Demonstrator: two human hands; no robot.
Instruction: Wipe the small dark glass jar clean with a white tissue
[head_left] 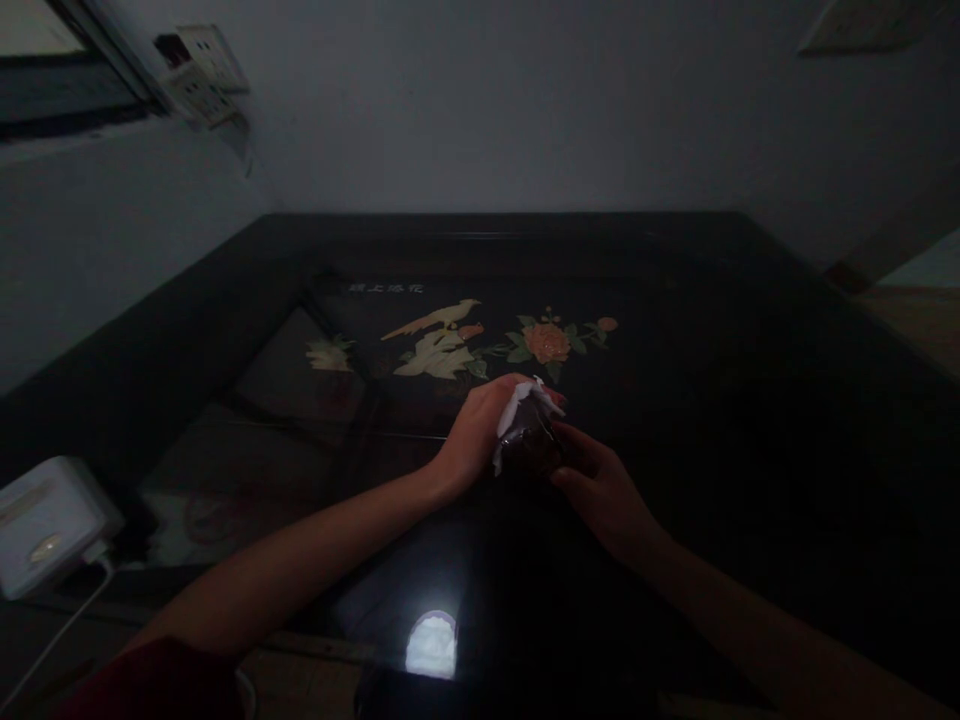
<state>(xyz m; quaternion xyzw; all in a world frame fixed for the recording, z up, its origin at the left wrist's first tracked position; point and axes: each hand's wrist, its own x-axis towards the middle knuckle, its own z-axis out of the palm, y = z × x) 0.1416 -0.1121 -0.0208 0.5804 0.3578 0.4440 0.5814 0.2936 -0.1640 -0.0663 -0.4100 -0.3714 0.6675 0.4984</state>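
Frankly, the only writing I can make out from where I stand is a short row of pale Chinese characters (pixel 386 288) on the black lacquered table (pixel 697 300); the last three look like 上添花, while the first is too smeared for me to be sure of. They sit above an inlaid long-tailed bird (pixel 435 318) perched on pale rock, with an orange peony (pixel 546 342) and green leaves to its right. A white box-shaped device (pixel 52 520) stands near the left edge with its cable (pixel 56 640) running out of view, and any label on it is lost in the gloom. The light is so poor that the table's right side sinks into black, and the wall sockets (pixel 206 75) in the far left corner are blurred. Both forearms are cut off by the lower part of the view, a dark red sleeve (pixel 165 685) covering part of the left one. Between the two hands is a glossy dark object (pixel 531 445), too dim to name, and I can't tell whether it touches the tabletop. The right hand (pixel 600 495) grips its right side between thumb and fingers. The left hand (pixel 484 415) curls around its far left side, closed on a crumpled white sheet (pixel 514 408), tissue or thin cloth, pressed against the object; most of that hand's fingers are hidden behind it.
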